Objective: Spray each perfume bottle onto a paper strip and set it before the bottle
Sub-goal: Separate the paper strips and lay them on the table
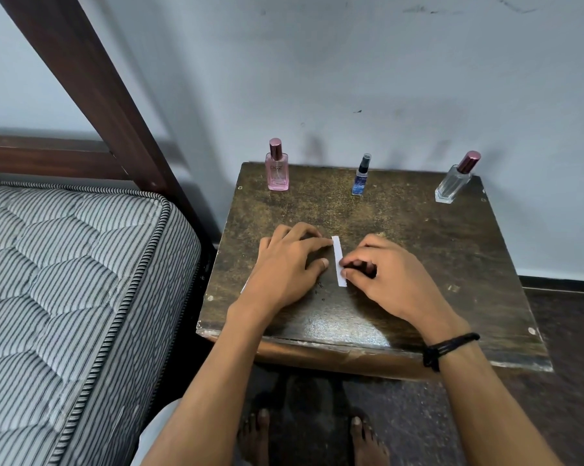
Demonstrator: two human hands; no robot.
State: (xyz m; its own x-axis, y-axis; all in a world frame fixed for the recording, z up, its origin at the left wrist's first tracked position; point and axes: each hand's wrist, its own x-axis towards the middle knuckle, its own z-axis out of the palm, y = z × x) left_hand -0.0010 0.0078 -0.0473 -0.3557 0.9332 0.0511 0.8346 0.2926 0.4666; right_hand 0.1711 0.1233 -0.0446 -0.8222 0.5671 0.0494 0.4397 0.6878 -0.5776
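Paper strip (338,255) lies flat on the counter (452,264) between the 2 hands, running lengthways away from the person. The right hand (388,280) pinches its near half at the right edge, thumb and first finger narrowed onto the paper, the other fingers curled in behind. The left hand (283,267) rests palm down just left of it with fingers relaxed and gripping nothing, and the tip of its first finger touches the far end of the paper strip. That fingertip seems to pin the thin paper so it cannot slide while the right fingers work an edge up off the wood. A white sliver (244,288) shows at the outer edge of the left hand, perhaps spare paper kept under it, but too little shows to be sure.

Well beyond the fingers, 3 bottles stand along the counter's far edge by the wall: a pink bottle (277,169) beyond the left fingers, a small blue bottle (361,178) ahead of the right fingers, and a clear bottle (453,183) far to their right. They stand well apart, probably to leave room for 1 strip before each. None lies there yet, so the work looks barely begun. A striped mattress (65,280) lies left of the left fingers
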